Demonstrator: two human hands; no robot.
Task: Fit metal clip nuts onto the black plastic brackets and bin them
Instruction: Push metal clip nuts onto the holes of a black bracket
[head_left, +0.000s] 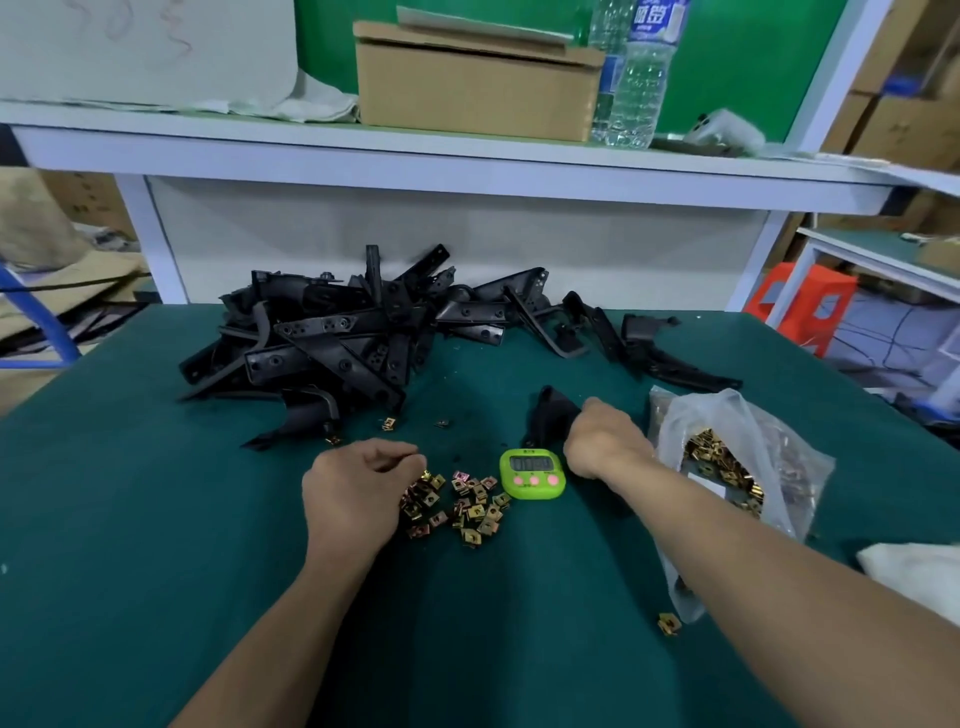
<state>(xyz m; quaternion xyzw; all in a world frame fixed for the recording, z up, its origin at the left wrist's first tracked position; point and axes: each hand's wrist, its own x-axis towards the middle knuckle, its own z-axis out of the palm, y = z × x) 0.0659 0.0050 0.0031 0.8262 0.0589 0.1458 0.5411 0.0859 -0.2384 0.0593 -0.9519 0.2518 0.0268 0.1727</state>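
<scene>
The right grip (605, 441) was clenched round a black bracket (550, 415), partly hidden behind the knuckles. The left grip (358, 488) was curled over the loose clip nuts (467, 506); whether one was pinched could not be told. A green timer (532, 475) was seen between the grips, a bracket heap (332, 343) beyond the left one, a bag (753, 431) of nuts just beside the right one. The green worktop (156, 519) was backed by a white shelf (363, 156) bearing a box (478, 88).
</scene>
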